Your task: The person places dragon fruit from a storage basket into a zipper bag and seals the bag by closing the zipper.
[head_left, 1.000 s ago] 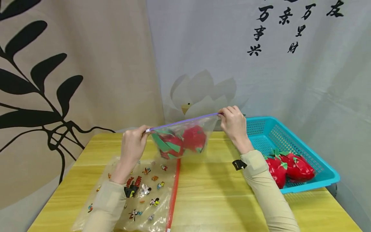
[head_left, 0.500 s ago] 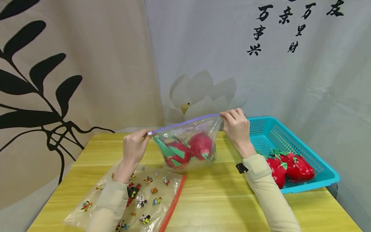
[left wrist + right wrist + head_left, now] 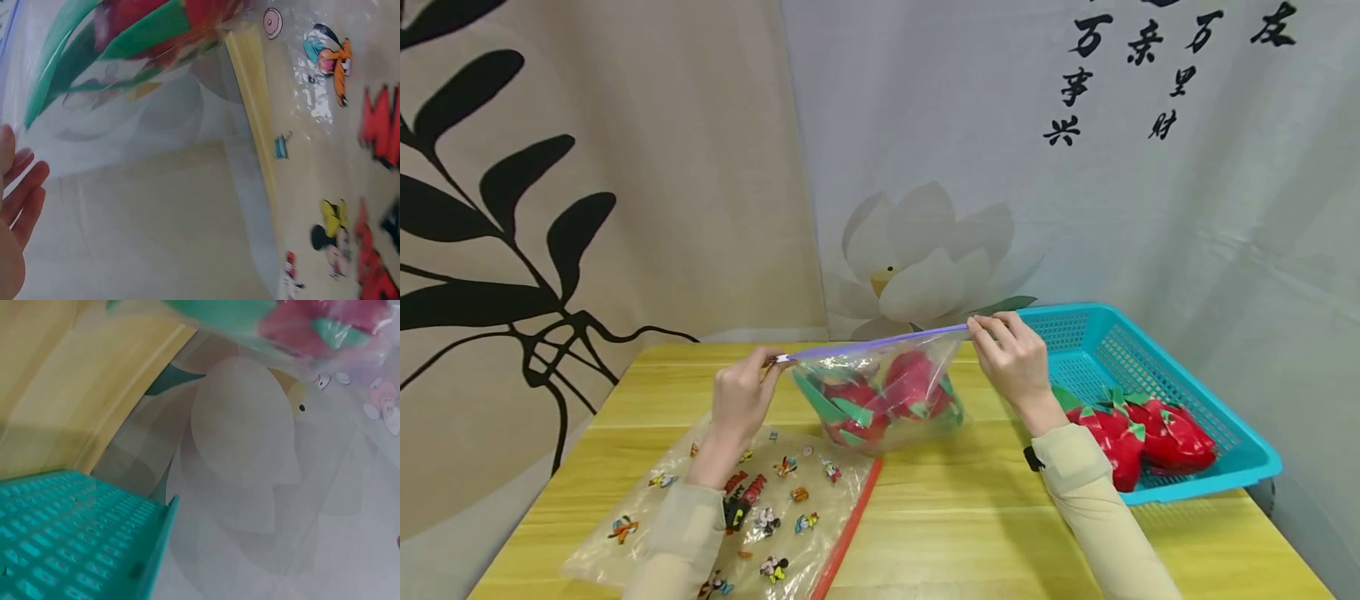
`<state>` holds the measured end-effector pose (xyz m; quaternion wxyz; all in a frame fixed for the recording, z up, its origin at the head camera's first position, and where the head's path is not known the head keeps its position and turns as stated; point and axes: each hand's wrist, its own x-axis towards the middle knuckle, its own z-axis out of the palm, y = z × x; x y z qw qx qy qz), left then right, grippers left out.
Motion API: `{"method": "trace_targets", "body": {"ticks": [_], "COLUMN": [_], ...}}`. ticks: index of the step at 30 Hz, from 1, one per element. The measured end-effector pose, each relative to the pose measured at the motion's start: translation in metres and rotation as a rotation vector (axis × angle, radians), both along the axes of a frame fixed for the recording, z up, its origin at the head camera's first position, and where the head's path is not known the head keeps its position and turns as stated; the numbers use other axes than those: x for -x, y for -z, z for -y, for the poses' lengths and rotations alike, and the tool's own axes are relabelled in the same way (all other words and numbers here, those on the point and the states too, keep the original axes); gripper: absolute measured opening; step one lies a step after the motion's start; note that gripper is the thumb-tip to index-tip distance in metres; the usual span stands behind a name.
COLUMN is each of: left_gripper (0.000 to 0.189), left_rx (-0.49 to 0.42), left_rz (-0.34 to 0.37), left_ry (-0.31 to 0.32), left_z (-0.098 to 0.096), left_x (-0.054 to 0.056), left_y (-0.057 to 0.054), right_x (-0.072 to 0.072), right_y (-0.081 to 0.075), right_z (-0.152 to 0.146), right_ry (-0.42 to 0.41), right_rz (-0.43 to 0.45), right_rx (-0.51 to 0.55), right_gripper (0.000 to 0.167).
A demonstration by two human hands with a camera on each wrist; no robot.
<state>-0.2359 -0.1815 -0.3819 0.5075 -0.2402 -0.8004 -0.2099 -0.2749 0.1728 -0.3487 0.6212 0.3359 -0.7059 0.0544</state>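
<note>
A clear zip bag (image 3: 951, 360) with a purple zip edge is held up by its two top corners. Inside it lie two red dragon fruits with green leaf tips, one on the left (image 3: 856, 410) and one on the right (image 3: 913, 383). My left hand (image 3: 741, 396) pinches the corner at the white slider (image 3: 783, 358). At the opposite corner, my right hand (image 3: 1013, 360) grips the bag between thumb and fingers. The left wrist view catches only some left fingers (image 3: 28, 200) at its edge; the right wrist view leaves my right hand out.
A larger clear bag (image 3: 820, 500) with cartoon prints and a red zip edge lies flat on the wooden table (image 3: 940, 533), under my left forearm. A turquoise basket (image 3: 1165, 367) at the right holds more red dragon fruits (image 3: 1168, 437). A printed curtain (image 3: 715, 167) hangs behind.
Both hands have lowered the zip bag with its dragon fruits towards the table, the right hand more so lately. The cartoon bag shifted and turned slightly between the two earlier frames.
</note>
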Motion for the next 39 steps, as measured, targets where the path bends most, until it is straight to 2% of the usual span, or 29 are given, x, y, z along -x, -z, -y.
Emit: {"method": "trace_targets", "body": {"ticks": [2, 7, 10, 14, 17, 22, 28, 33, 39], "left_gripper": [0.022, 0.019, 0.03, 0.036, 0.034, 0.034, 0.033, 0.031, 0.031], "left_rx": [-0.002, 0.021, 0.012, 0.015, 0.025, 0.042, 0.083, 0.122, 0.131], "left_rz": [-0.012, -0.081, -0.12, -0.181, -0.22, -0.244, -0.316, -0.365, -0.387], "left_ry": [-0.02, -0.018, -0.024, -0.042, -0.047, -0.049, -0.07, -0.065, -0.049], "left_z": [0.002, 0.004, 0.004, 0.003, 0.002, 0.001, 0.002, 0.003, 0.005], "left_x": [-0.002, -0.005, -0.007, -0.01, -0.011, -0.013, -0.013, -0.015, -0.016], "left_y": [0.002, 0.007, 0.009, 0.008, 0.008, 0.008, 0.01, 0.012, 0.011], "right_x": [-0.002, -0.009, -0.016, -0.029, -0.039, -0.049, -0.051, -0.049, -0.047], "right_y": [0.003, 0.007, 0.007, 0.006, 0.003, 0.002, 0.013, 0.021, 0.02], "right_z": [0.0, 0.002, 0.007, 0.022, 0.047, 0.106, 0.163, 0.184, 0.193], "right_ry": [0.0, 0.015, 0.049, 0.111, 0.111, 0.044, -0.031, -0.054, -0.106], "right_rz": [0.015, 0.072, 0.124, 0.205, 0.223, 0.144, 0.062, -0.021, -0.1], "right_rx": [0.005, 0.028, 0.039, 0.019, -0.031, -0.127, -0.235, -0.243, -0.24], "right_gripper": [0.009, 0.008, 0.007, 0.025, 0.039, 0.034, 0.019, 0.019, 0.018]}}
